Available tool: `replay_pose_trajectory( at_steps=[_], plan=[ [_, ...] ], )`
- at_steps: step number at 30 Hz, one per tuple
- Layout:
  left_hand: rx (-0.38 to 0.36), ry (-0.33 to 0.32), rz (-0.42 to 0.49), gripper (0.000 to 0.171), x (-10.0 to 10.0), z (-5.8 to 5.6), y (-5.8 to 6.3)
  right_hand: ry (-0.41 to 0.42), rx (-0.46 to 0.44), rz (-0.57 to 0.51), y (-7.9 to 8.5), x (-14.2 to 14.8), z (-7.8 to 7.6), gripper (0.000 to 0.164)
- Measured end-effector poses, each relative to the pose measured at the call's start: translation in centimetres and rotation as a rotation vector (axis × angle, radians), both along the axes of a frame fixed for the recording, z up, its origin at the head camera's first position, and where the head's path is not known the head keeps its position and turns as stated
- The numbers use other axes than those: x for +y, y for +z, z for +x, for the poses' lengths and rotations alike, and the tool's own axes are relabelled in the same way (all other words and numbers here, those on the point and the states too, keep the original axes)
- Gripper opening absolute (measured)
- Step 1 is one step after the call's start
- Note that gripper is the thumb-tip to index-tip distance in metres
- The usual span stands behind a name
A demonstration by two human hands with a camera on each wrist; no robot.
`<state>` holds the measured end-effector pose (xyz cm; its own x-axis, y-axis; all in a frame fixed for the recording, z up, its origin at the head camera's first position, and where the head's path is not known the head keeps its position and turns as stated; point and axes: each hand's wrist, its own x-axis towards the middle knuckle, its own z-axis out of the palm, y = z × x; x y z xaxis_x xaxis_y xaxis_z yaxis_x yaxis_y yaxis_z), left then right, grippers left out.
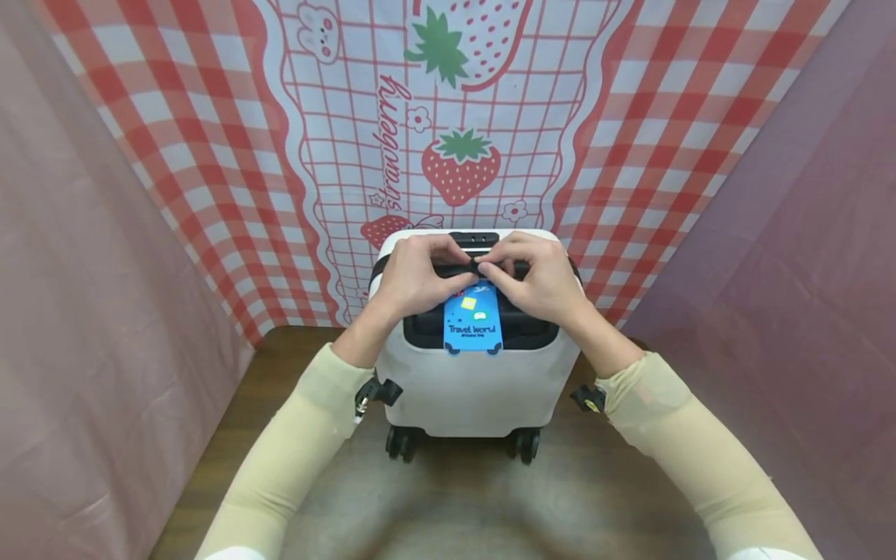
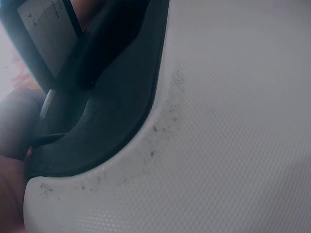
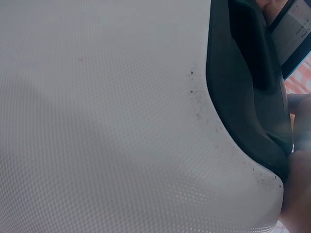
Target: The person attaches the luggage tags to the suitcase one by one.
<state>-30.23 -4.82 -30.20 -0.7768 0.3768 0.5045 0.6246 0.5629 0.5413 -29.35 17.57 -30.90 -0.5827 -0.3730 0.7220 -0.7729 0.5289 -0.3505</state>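
Observation:
A small white suitcase (image 1: 483, 393) stands upright with a black handle recess (image 1: 535, 334) near its top. A blue luggage tag (image 1: 473, 339) reading "Travel World" hangs over that recess. At the tag's upper end, thumb and fingers of my left hand (image 1: 414, 276) pinch a thin black strap (image 1: 474, 266). My right hand (image 1: 544, 278) pinches the same strap from the other side, the fingertips of both hands nearly meeting. The tag's white address side (image 2: 51, 36) shows in the left wrist view. Fingers hide much of the strap and handle.
Above the hands is a black combination lock (image 1: 479, 238) on the suitcase top. Black wheels (image 1: 398, 442) rest on the wooden surface (image 1: 448, 498). A strawberry-print checked cloth (image 1: 350, 155) hangs close behind, with pink curtains (image 1: 105, 311) at both sides.

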Motion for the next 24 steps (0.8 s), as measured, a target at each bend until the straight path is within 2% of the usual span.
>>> replay_pose_trajectory(
  at_steps=[7, 15, 19, 24],
  plan=[
    [0.004, -0.016, 0.004, 0.024, -0.02, 0.0, -0.03, -0.006, -0.01, -0.016, 0.11, -0.01, 0.05, 0.012],
    [0.001, 0.006, -0.006, 0.024, -0.03, 0.12, -0.09, -0.02, -0.014, -0.009, 0.14, -0.01, 0.14, 0.011],
    [0.004, 0.009, -0.007, 0.025, -0.01, 0.14, -0.18, -0.016, -0.031, -0.038, 0.07, 0.12, 0.08, 0.009],
    [0.01, 0.011, 0.006, 0.025, 0.05, 0.13, -0.28, -0.071, -0.069, -0.093, -0.08, 0.14, 0.01, 0.01]
  ],
)
